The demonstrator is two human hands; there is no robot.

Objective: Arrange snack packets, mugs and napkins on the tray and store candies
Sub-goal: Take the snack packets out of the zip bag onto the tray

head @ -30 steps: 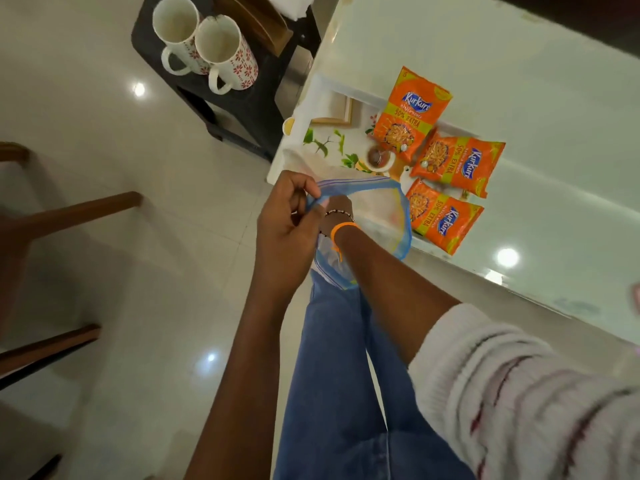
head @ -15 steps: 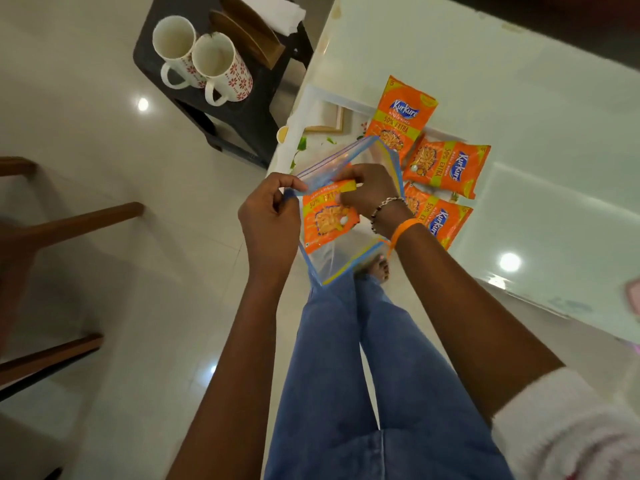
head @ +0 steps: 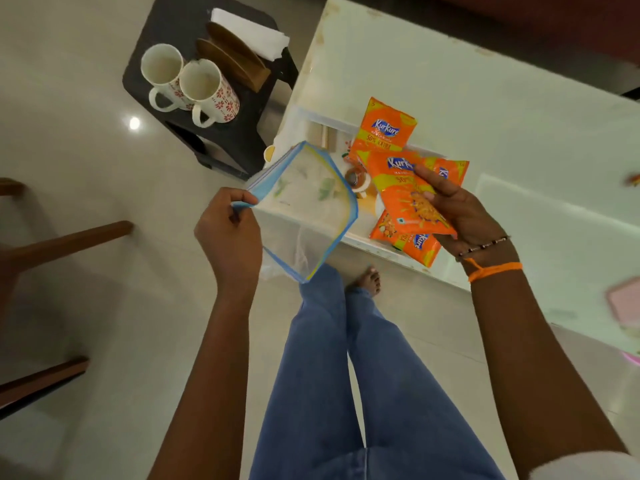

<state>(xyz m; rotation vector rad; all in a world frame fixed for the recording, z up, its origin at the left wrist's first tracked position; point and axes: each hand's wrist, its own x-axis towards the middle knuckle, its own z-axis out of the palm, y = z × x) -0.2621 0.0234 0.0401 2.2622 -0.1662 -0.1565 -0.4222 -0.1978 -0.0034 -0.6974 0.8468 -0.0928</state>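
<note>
- Orange snack packet (head: 412,199) lies clasped in the right hand (head: 460,213), its long axis slanting away toward upper left.
- Left hand (head: 228,233) pinches the clear zip bag (head: 308,206) by its corner.

A pink object (head: 625,303) at the right edge is blurred and cut off.

Dim, warm indoor light from overhead. Ceiling lamp glare spot on glossy floor (head: 134,123); glass table (head: 485,109) shows a soft sheen. Shadows soft, weak. Wide-angle bend at the edges: the chair (head: 52,244) curves. Pink item (head: 625,301) at right edge is motion-blurred. Centre fairly sharp, slightly grainy.
</note>
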